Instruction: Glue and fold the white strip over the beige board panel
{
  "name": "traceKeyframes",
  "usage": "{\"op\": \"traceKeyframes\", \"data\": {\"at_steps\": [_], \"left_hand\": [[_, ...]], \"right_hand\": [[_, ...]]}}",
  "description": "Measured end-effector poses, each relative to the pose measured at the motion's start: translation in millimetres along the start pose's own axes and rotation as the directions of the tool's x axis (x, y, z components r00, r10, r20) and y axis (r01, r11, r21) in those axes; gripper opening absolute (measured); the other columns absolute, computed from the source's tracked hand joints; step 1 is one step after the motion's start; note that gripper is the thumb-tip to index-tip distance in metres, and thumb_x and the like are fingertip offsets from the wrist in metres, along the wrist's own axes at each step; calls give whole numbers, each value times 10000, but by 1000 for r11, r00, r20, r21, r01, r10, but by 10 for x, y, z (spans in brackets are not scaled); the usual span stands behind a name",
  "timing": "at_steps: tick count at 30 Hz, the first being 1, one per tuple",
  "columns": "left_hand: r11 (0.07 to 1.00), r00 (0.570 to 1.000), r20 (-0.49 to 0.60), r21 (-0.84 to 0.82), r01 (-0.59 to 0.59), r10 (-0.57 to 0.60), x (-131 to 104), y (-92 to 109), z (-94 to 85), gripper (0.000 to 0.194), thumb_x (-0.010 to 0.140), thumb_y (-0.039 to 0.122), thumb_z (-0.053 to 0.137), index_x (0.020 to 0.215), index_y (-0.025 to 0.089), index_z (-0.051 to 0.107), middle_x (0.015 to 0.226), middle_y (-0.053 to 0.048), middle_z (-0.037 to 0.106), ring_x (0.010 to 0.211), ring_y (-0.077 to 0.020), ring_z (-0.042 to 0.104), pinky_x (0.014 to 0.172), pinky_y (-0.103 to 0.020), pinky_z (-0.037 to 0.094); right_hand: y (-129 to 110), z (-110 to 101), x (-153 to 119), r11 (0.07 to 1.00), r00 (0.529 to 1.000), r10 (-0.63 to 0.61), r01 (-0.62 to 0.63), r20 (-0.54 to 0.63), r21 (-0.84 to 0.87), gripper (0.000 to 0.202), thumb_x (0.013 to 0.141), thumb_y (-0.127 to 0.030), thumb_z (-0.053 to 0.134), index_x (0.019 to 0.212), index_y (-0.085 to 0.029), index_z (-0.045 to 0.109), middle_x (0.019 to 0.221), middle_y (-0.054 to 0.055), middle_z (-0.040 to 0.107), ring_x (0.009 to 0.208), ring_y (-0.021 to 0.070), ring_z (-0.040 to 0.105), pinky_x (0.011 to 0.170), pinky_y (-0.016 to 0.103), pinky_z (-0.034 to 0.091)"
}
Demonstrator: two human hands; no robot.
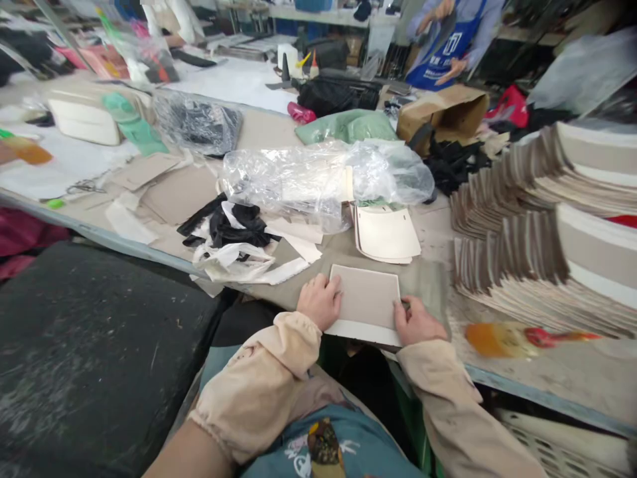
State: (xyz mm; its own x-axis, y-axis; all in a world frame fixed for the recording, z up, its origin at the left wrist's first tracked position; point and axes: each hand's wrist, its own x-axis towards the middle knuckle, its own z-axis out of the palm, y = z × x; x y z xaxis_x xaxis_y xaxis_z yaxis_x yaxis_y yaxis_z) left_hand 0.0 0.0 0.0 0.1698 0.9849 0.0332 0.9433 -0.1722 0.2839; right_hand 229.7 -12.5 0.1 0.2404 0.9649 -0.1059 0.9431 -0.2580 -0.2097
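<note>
A flat grey-beige panel (369, 297) with a white lower margin lies at the near edge of the tabletop (537, 372), its near side jutting slightly past that edge toward the person. Its long axis runs left to right, roughly along the tabletop edge, with its far left corner turned a little away. The left hand (320, 300) rests on the panel's left side, fingers (334, 287) curled together and pressing down on its edge. The right hand (417, 322) grips the lower right corner, fingers pressed together over the panel's edge; the thumb is hidden, so whether it pinches underneath cannot be told.

Just beyond the panel a strip of bare olive cloth (423, 279) leaves some open room. Past that sits a stack of cream cut pieces (385, 234), and behind it a crumpled clear plastic bag (318, 176). To the left, black and white scraps (239, 242) crowd close. To the right, fanned stacks of board pieces (527, 265) stand near, and a blurred orange-red tool (517, 338) lies beside the right hand. A person in a blue apron (448, 46) stands well apart at the far side.
</note>
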Motion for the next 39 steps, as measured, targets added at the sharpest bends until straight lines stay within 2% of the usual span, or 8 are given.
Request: {"op": "traceKeyframes", "data": {"at_steps": [11, 15, 18, 21, 24, 30, 34, 39], "left_hand": [[975, 985, -112, -193, 111, -134, -3, 25, 15, 490, 790, 344, 555, 1240, 163, 486, 1204, -122, 480, 1098, -247, 480, 924, -361, 412], [904, 977, -29, -387, 184, -211, 80, 31, 0, 644, 729, 308, 617, 1320, 167, 402, 1170, -115, 545, 1072, -244, 527, 917, -376, 423], [668, 933, 109, -671, 323, -343, 189, -21, 47, 670, 690, 288, 654, 1304, 151, 421, 908, -61, 654, 844, -220, 616, 802, -360, 468], [356, 908, 214, -868, 346, -360, 237, -46, 86, 461, 643, 281, 687, 1069, 135, 591, 731, -38, 669, 721, -214, 629, 701, -337, 491], [253, 932, 193, -927, 276, -306, 144, -8, 31, 307, 654, 345, 673, 880, 143, 623, 792, -51, 687, 744, -201, 638, 682, -308, 504], [-160, 906, 200, -976, 149, -372, -322, 80, -304, 415, 574, 366, 770, 872, 151, 577, 786, -16, 668, 687, -153, 622, 651, -273, 506], [-265, 901, 219, -957, 122, -376, -636, 148, -480, 416, 579, 339, 782, 879, 159, 557, 789, -11, 660, 652, -138, 616, 618, -265, 510], [-327, 911, 237, -937, 123, -337, -936, 234, -584, 368, 617, 323, 772, 879, 165, 567, 780, -6, 658, 645, -126, 611, 608, -245, 506]], "right_hand": [[25, 9, 16, 999, 1000, 0, -1, 19, 38, 280, 901, -435, 460, 1056, -229, 569, 671, -1, 605, 606, 162, 549, 489, 250, 274], [33, 17, 22, 999, 1000, -21, 20, 17, 50, 289, 907, -441, 443, 1056, -229, 571, 695, 6, 614, 627, 164, 557, 489, 248, 281], [29, 7, 22, 998, 999, -32, 31, 18, 53, 297, 907, -444, 434, 1064, -233, 571, 713, 7, 622, 643, 170, 567, 498, 250, 289], [55, -14, 6, 991, 997, -75, 73, 13, 113, 297, 899, -442, 432, 1042, -232, 587, 734, 9, 626, 680, 178, 578, 532, 258, 328], [153, -16, -29, 943, 995, -93, 103, -48, 317, 336, 880, -466, 428, 1031, -220, 599, 713, 5, 617, 691, 182, 578, 595, 274, 391], [303, 1, -164, 566, 987, 78, 70, -138, 822, 735, 699, -695, 538, 1154, -118, 503, 840, 73, 614, 744, 198, 601, 688, 313, 502], [117, -189, -367, 324, 999, -29, 52, -45, 945, 764, 696, -683, 573, 1233, -148, 475, 1122, 119, 589, 902, 216, 609, 754, 323, 517], [-152, -501, -633, 411, 976, -215, 113, -25, 904, 530, 801, -616, 512, 1039, -160, 638, 884, 58, 680, 827, 219, 604, 695, 290, 491]]}}
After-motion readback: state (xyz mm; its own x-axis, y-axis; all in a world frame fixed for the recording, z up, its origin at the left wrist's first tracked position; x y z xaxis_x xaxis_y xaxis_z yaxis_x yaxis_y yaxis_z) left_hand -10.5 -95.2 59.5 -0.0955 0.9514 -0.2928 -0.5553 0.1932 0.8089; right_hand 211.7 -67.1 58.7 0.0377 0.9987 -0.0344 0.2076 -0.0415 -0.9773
